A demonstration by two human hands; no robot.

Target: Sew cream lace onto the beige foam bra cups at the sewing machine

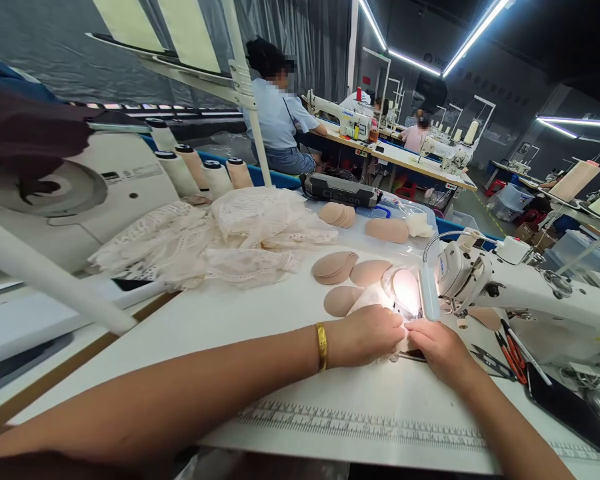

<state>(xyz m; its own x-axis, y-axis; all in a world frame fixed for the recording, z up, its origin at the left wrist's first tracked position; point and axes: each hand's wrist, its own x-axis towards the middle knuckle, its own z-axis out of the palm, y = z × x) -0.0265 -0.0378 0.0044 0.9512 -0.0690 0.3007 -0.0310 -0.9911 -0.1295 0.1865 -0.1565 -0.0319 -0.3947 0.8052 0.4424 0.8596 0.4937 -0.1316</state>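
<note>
Person at white work surface [260, 383], both bare hands tog. under mach. head, nr middle of surface, well in from near edge. L hand [375, 333]: fingers curled tight, pinching pale cloth [375, 299]; yellow bangle [321, 347] on that wrist. R hand [437, 343]: fingertips at same cloth, just beside L; grip hidden, can't tell if pinching or only pressing. Cloth lies left of & below needle area, bunched toward L hand, lit hard by small lamp [429, 293] on sewing mach. [525, 290], which stands over surface's right part.

Beige ovals close by, left & far side of cloth: fanned stack [335, 268], single oval [370, 273] just right of it, another oval [342, 301] nearer, its edge partly under cloth. More toward far edge, on clear plastic [417, 252]: second stack [337, 215] & rounded beige pile [387, 230].

Big heap of cream lace [240, 230] along far left part of surface; thread cones [217, 179] behind it. Dark case [340, 191] at far edge, lettering on side. Printed ruler [370, 425] runs along near edge. Toward near right corner: dark snips [494, 363], orange-handled tool [513, 357], white pen [533, 353], black phone-like slab [565, 403].

Bkgd: co-worker [275, 117] in light blue top, seated at another machine [343, 117].
</note>
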